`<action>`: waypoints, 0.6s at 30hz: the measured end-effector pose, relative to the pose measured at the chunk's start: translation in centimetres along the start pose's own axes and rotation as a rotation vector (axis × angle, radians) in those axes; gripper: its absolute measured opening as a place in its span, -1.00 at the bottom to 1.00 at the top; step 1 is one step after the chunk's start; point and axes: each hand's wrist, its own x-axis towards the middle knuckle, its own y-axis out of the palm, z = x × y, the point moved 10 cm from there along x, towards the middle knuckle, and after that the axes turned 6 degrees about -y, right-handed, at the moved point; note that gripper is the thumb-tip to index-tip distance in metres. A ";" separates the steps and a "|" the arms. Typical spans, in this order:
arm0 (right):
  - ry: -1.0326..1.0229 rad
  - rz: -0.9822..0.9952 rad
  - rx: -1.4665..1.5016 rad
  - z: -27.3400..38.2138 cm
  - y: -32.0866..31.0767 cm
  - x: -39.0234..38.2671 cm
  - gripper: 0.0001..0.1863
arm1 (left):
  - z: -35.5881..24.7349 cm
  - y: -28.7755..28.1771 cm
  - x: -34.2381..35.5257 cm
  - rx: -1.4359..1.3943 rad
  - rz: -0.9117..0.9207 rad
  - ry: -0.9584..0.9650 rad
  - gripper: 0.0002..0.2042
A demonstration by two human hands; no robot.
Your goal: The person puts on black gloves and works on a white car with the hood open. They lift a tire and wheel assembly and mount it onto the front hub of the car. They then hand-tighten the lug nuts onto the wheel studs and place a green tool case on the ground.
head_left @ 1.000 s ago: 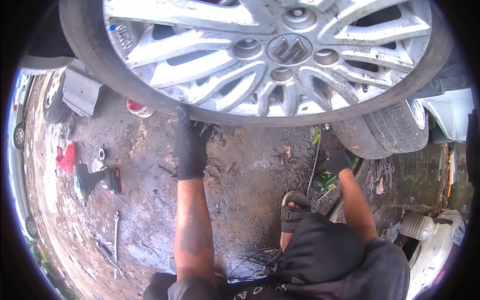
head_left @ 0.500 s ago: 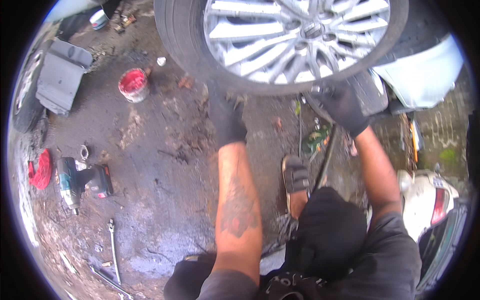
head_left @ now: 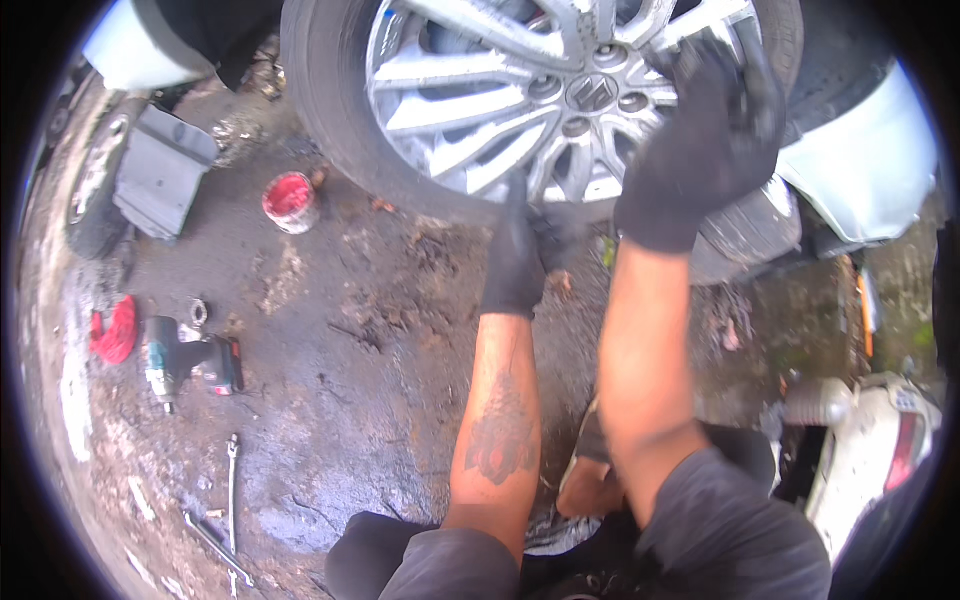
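A car wheel (head_left: 590, 95) with a silver multi-spoke rim and a dark tyre (head_left: 335, 110) fills the top middle. Open bolt holes ring its centre cap. My left hand (head_left: 515, 260), in a black glove, is at the tyre's lower edge. One digit lies straight up against the tyre and rim edge; its other fingers are smeared by motion. In front of the rim's right side is my right hand (head_left: 700, 150), gloved in black too and blurred. Its fingers are curled near the spokes, and whatever they hold is hidden.
On the wet dirty ground at left lie a cordless impact wrench (head_left: 185, 360), a red cloth (head_left: 114, 330) and a long metal wrench (head_left: 233, 490). A red-stained tub (head_left: 290, 203) and a grey panel (head_left: 165, 170) sit farther back. Another tyre (head_left: 750, 232) lies behind my right wrist.
My right hand has risen from the tyre's lower right edge to the rim's face. The left hand has shifted right along the tyre's bottom. The wheel appears turned and the view has moved.
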 end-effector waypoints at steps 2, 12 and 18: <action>0.431 -0.287 0.066 -4.7 -6.8 -3.1 -0.65 | 2.3 1.6 0.5 0.295 0.097 -0.108 -0.24; 0.739 -0.457 0.037 -13.0 -12.4 -8.3 -0.64 | 1.7 1.1 0.4 0.368 0.350 -0.226 0.08; 0.341 0.081 -0.022 -11.6 -7.8 -6.0 -0.56 | 0.3 3.0 2.8 0.077 0.325 -0.071 0.36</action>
